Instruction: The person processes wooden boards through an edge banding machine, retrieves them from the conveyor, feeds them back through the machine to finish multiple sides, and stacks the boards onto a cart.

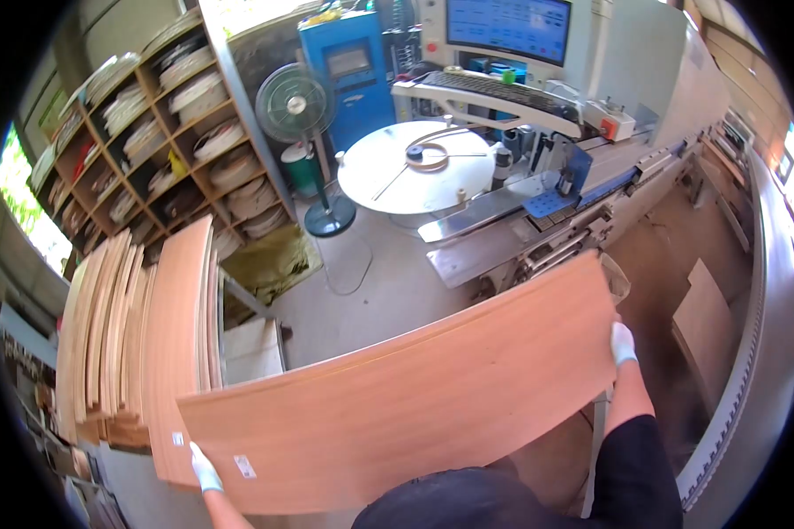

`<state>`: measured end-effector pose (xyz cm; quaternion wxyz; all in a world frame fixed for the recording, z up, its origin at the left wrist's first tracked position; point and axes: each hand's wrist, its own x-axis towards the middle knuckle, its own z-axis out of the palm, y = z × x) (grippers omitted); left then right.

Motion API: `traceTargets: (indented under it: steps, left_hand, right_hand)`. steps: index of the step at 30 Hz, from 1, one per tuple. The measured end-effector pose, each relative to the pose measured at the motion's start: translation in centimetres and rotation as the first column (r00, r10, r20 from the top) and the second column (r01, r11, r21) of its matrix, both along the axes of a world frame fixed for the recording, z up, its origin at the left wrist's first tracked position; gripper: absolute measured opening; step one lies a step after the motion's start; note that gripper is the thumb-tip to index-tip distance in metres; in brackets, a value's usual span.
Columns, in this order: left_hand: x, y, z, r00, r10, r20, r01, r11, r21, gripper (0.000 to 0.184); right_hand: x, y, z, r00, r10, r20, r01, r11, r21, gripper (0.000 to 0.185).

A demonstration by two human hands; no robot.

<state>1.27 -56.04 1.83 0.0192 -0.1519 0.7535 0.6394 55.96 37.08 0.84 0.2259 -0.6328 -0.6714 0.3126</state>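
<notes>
A long reddish-brown wooden panel (415,388) stretches across the front of the view, its right end higher than its left. My left hand (205,469), in a white glove, grips the panel at its lower left end, close to a small white label (244,466). At the opposite end my right hand (623,342), gloved too, is closed on the short edge. The fingers behind the panel are hidden on both sides. Just left of the held panel stands a stack of similar panels (175,326).
An edge-banding machine (503,231) with a monitor (508,30) and keyboard stands ahead and right. Beside it are a round white turntable (370,167), a standing fan (330,216) and a blue cabinet (353,97). Shelves of rolls (163,132) rise at left; a rail (739,370) runs along the right.
</notes>
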Motion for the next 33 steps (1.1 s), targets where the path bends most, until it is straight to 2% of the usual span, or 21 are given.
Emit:
traceTargets:
  steps: [1,2,4,5,7,8,10,11,12,14,15,18,20,22,24,28,30,31,32,33]
  left_hand:
    - [0.2,-0.1,-0.2,1.0,0.005,0.015,-0.005,1.0,0.005,0.072]
    - [0.4,-0.6,-0.6,0.999,0.013,0.034,-0.014,1.0,0.006,0.072]
    - [1.6,-0.5,-0.6,0.998,0.061,0.035,-0.062,0.997,0.05,0.071]
    - [1.8,-1.5,-1.2,0.998,0.055,0.033,-0.056,0.997,0.05,0.071]
    - [2.0,-4.4,-1.3,0.962,0.142,0.234,-0.085,0.968,-0.238,0.064]
    - [3.0,-4.1,-0.8,0.959,0.136,0.248,-0.076,0.968,-0.238,0.064]
    - [4.7,-3.8,-0.3,0.98,0.069,0.186,-0.047,0.991,-0.125,0.063]
    - [3.7,-5.6,-1.2,0.977,-0.05,0.205,0.085,0.983,-0.162,0.064]
    - [3.0,-6.5,-1.9,0.977,-0.058,0.204,0.094,0.98,-0.174,0.064]
    - [1.2,-6.8,-2.7,0.981,-0.087,0.174,0.139,0.939,-0.314,0.065]
    - [1.2,-6.4,-2.6,0.976,-0.016,0.218,0.105,0.908,-0.405,0.066]
    - [-0.1,-4.5,-2.6,0.966,0.034,0.257,0.077,0.909,-0.409,0.066]
    - [0.3,-3.0,-3.9,0.954,0.087,0.286,0.036,0.916,-0.398,0.067]
    - [-0.3,0.3,-2.7,0.948,0.098,0.304,0.029,0.921,-0.388,0.067]
    - [-0.8,3.9,0.4,0.92,0.064,0.387,0.213,0.747,-0.629,0.068]
    - [-4.0,1.2,-3.3,0.931,0.043,0.364,0.233,0.696,-0.679,0.071]
    - [-5.9,-1.5,-6.0,0.988,-0.058,0.145,0.139,0.746,-0.651,0.063]
    - [-8.0,-2.2,-7.1,0.985,-0.07,0.156,0.156,0.738,-0.657,0.063]
    - [-9.7,-2.6,-8.4,0.988,-0.046,0.149,0.125,0.806,-0.578,0.068]
    - [-10.1,-2.3,-9.6,0.99,-0.014,0.141,0.081,0.871,-0.484,0.073]
  right_hand:
    - [-2.0,1.7,-0.5,0.981,0.065,0.181,-0.067,0.998,0.006,0.062]
    - [-4.1,2.6,-0.1,0.971,0.143,0.192,-0.147,0.989,0.005,0.058]
    - [-5.7,8.6,-5.8,0.897,0.271,0.349,-0.277,0.96,-0.033,0.056]
    - [-7.5,8.1,-4.3,0.913,0.227,0.34,-0.234,0.972,-0.021,0.054]
    - [-11.9,5.0,0.6,0.923,0.195,0.333,-0.184,0.981,-0.062,0.053]
    - [-12.9,5.0,1.5,0.924,0.205,0.324,-0.182,0.978,-0.1,0.054]
    - [-14.3,6.2,0.8,0.91,0.225,0.348,-0.195,0.974,-0.118,0.054]
    - [-15.8,5.3,2.1,0.91,0.216,0.354,-0.175,0.974,-0.144,0.053]
    - [-16.8,4.1,3.0,0.911,0.206,0.358,-0.15,0.973,-0.178,0.052]
    - [-17.6,2.6,3.6,0.908,0.195,0.371,-0.13,0.973,-0.191,0.05]
    - [-17.8,2.2,3.4,0.898,0.151,0.413,-0.1,0.985,-0.141,0.049]
    - [-17.9,0.7,3.1,0.864,0.11,0.492,-0.085,0.994,-0.072,0.047]
    - [-18.0,-0.4,3.7,0.867,0.04,0.497,-0.078,0.995,0.056,0.048]
    - [-18.2,-0.3,4.1,0.846,0.042,0.532,-0.076,0.996,0.043,0.053]
    - [-18.0,-0.3,4.7,0.844,0.065,0.533,-0.072,0.997,-0.007,0.057]
    - [-15.8,0.2,3.9,0.835,0.11,0.54,-0.112,0.993,-0.028,0.059]
    - [-14.2,-0.9,4.2,0.834,0.009,0.551,0.008,1.0,-0.029,0.06]
    - [-12.7,-0.7,3.1,0.891,-0.023,0.453,0.022,1.0,0.008,0.058]
    - [-11.2,0.2,1.6,0.887,-0.023,0.462,0.022,1.0,0.007,0.058]
    - [-9.7,1.6,-0.3,0.937,0.003,0.35,-0.006,1.0,0.006,0.055]
